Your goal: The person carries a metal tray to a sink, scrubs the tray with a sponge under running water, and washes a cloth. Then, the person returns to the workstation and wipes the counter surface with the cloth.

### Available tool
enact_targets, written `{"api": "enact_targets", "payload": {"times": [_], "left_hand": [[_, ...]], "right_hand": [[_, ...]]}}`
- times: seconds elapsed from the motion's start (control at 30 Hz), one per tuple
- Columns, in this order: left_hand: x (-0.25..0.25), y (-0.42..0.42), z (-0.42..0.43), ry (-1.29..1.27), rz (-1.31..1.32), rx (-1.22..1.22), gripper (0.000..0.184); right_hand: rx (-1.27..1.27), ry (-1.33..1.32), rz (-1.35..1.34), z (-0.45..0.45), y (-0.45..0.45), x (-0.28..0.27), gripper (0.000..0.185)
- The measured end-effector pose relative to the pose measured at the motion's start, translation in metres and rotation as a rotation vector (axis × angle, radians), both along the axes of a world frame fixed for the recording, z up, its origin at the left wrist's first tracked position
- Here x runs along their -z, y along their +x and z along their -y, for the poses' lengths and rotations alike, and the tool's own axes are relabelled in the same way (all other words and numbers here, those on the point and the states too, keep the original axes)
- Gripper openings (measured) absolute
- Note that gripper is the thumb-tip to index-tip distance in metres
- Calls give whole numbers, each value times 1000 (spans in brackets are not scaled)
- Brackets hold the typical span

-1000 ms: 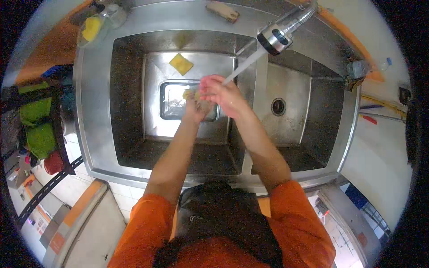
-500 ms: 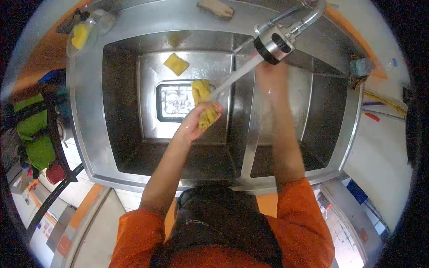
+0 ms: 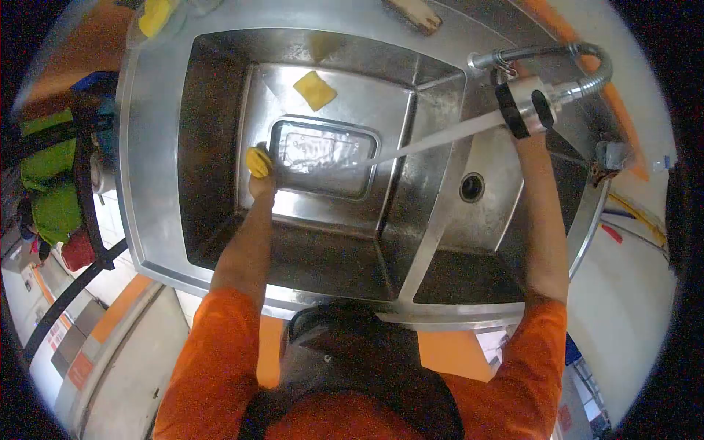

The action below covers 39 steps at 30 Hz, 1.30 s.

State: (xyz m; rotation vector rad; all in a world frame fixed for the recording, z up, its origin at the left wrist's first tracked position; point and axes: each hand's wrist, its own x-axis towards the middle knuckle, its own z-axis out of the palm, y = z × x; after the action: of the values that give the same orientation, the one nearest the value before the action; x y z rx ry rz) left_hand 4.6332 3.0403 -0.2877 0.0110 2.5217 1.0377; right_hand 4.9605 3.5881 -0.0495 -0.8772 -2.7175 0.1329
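In the head view, my left hand (image 3: 262, 188) is closed around a bunched yellow cloth (image 3: 257, 161) at the left side of the large sink basin. A clear rectangular dish (image 3: 376, 150) with a dark rim lies on the basin floor, just right of that hand. Water streams from the faucet spray head (image 3: 528, 108) down and left into the dish. My right hand (image 3: 522, 136) is wrapped behind the spray head, which hides most of it; a few fingertips show above. A yellow sponge (image 3: 315, 90) lies flat beyond the dish.
A smaller basin with a drain hole (image 3: 471, 188) adjoins on the right, behind a metal divider (image 3: 425, 271). The flexible faucet hose (image 3: 594, 73) loops at upper right. A wooden piece (image 3: 416, 15) and a clear container with something yellow (image 3: 155, 16) sit on the back ledge.
My left hand has moved left with the cloth, out of the water stream. The spray head and my right hand have shifted right, and the stream now falls into the dish. The view has shifted too.
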Motion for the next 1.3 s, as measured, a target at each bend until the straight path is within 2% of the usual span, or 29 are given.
{"api": "enact_targets", "payload": {"times": [0.03,0.13,0.2,0.27,0.33,0.37,0.43,0.47,0.53,0.63,0.67,0.7,0.73,0.8,0.9,1.0,1.03,1.07,1.13,1.17,1.2,1.23,1.27,1.3], "left_hand": [[8,-11,7,29,28,39,32],[11,-31,18,44,85,161,29],[-53,-23,-4,-81,48,239,28],[-110,-18,-21,-35,42,264,27],[-155,-10,-33,161,71,251,28],[-181,-5,-39,153,51,298,29],[-269,12,-70,60,111,354,34],[-291,22,-79,56,27,388,35],[-317,35,-89,48,-147,451,37],[-346,37,-96,66,-234,395,38],[-362,36,-101,53,-270,383,37],[-383,39,-107,123,-265,369,33],[-393,36,-108,151,-185,334,27],[-398,33,-108,234,-29,246,22],[-404,40,-108,438,255,195,28],[-391,54,-111,478,355,114,36],[-385,55,-114,500,352,115,41],[-383,57,-117,540,349,97,44],[-380,57,-124,618,343,61,49],[-378,52,-121,580,364,81,48],[-379,48,-117,553,372,111,48],[-380,46,-114,531,380,138,47],[-380,46,-113,504,391,166,47],[-379,46,-113,483,377,170,46]], "right_hand": [[80,-175,-31,3,5,-10,92],[67,-149,-18,1,4,-12,81],[47,-111,3,-2,0,-10,75],[29,-90,25,-4,-6,-14,68],[12,-45,57,-6,-13,-19,62],[8,-15,60,-5,-15,-22,59],[21,28,50,1,-22,-30,53],[67,-13,-12,12,-24,-38,51],[214,-245,-205,59,-42,-70,29],[233,-476,-256,148,-83,-99,21],[186,-645,-244,178,-97,-97,19],[82,-950,-423,203,-103,-66,16],[39,-1161,-309,223,-113,-38,16],[-80,-1663,-434,263,-137,-18,17],[-43,-1911,-460,259,-160,-6,19],[367,-1776,-955,257,-190,-16,25],[169,-1813,-1105,271,-196,-27,26],[86,-1979,-1074,284,-205,-33,26],[-84,-2197,-721,304,-206,-53,28],[-245,-2193,-499,292,-199,-51,29],[-127,-2113,-362,265,-190,-66,29],[31,-2045,-662,249,-194,-31,29],[194,-1946,-956,243,-198,-27,29],[162,-1894,-1083,250,-202,-22,29]]}}
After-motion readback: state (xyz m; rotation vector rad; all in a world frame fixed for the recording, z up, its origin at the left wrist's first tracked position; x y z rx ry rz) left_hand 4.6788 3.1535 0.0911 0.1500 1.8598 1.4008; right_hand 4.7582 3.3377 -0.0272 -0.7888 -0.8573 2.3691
